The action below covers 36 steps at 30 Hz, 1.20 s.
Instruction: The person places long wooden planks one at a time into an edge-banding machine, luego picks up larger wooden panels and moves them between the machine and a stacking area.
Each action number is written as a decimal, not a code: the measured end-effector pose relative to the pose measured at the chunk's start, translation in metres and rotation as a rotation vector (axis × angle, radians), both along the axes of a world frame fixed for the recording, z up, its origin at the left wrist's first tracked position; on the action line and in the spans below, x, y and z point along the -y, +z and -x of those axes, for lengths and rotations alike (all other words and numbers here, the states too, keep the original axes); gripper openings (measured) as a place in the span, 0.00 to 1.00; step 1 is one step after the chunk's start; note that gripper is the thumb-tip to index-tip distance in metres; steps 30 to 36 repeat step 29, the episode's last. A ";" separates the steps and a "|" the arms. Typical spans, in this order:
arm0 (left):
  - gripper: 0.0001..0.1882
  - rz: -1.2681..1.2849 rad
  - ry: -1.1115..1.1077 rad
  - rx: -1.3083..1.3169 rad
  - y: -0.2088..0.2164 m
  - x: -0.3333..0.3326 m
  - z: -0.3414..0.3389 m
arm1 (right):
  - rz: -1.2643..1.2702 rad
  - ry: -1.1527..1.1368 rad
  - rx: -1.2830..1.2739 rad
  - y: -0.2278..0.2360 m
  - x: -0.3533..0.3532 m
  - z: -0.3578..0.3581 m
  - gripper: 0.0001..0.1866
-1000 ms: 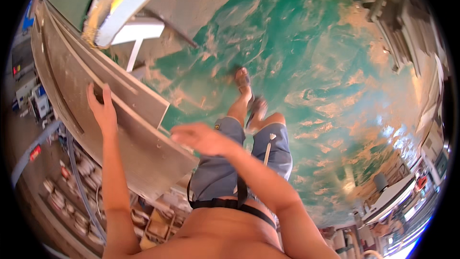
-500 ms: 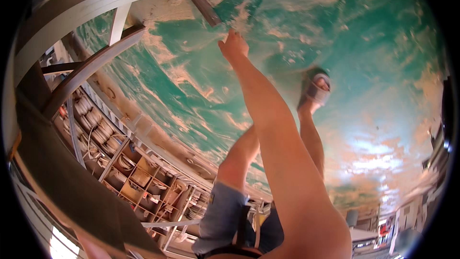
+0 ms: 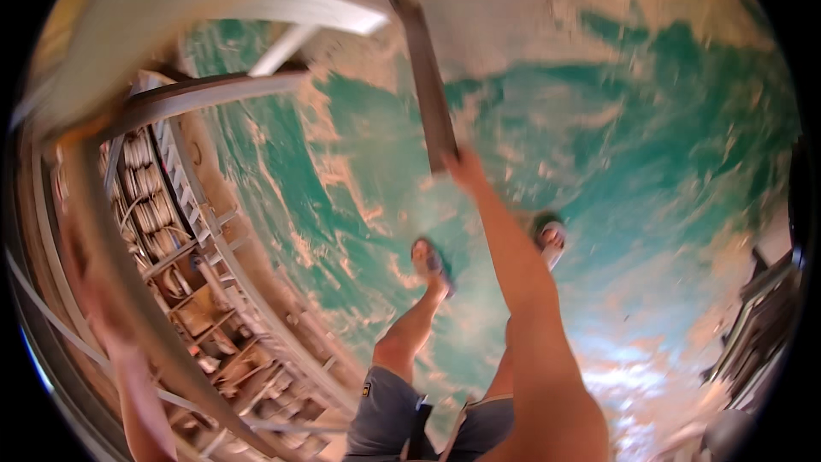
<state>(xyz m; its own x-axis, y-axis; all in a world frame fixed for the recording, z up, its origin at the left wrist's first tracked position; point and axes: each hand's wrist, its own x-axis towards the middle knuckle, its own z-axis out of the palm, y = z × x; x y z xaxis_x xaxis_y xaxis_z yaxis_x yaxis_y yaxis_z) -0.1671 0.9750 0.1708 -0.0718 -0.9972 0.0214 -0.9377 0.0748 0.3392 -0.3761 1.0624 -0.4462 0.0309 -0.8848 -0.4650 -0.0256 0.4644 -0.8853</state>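
My right hand [image 3: 463, 169] is closed on the near end of a long, flat brown bar [image 3: 430, 90], which runs up from it toward the top of the view. The bar's far end meets dark parts near the top. At the far left, my left hand [image 3: 98, 304] is smeared by motion beside a long, curved-looking brown beam [image 3: 141, 291]. Its fingers cannot be made out, nor whether it grips that beam. A large, blurred pale beam [image 3: 137, 30] crosses the upper left close to me.
White and brown frame pieces [image 3: 312, 7] stand at upper left. A shelf rack [image 3: 201, 308] with coiled hoses or cables [image 3: 150, 192] and compartments lies left. The green floor [image 3: 599, 145] is dusty. Dark stacked items [image 3: 753, 316] sit at the right edge.
My right hand, earlier just short of the bar's end, now holds it, and the bar appears lower in view. My left forearm has come further into view. Both my feet show now.
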 end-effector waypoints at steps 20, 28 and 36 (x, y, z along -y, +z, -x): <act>0.25 -0.611 -0.105 -1.271 -0.008 -0.054 0.001 | -0.204 -0.116 -0.004 0.653 -0.302 0.107 0.22; 0.28 -0.517 -0.200 -1.727 0.099 -0.036 -0.132 | -0.102 -0.036 -0.011 0.642 -0.314 -0.001 0.23; 0.35 -0.489 -0.276 -1.571 0.093 -0.033 -0.154 | -0.116 -0.020 -0.041 0.643 -0.307 -0.009 0.23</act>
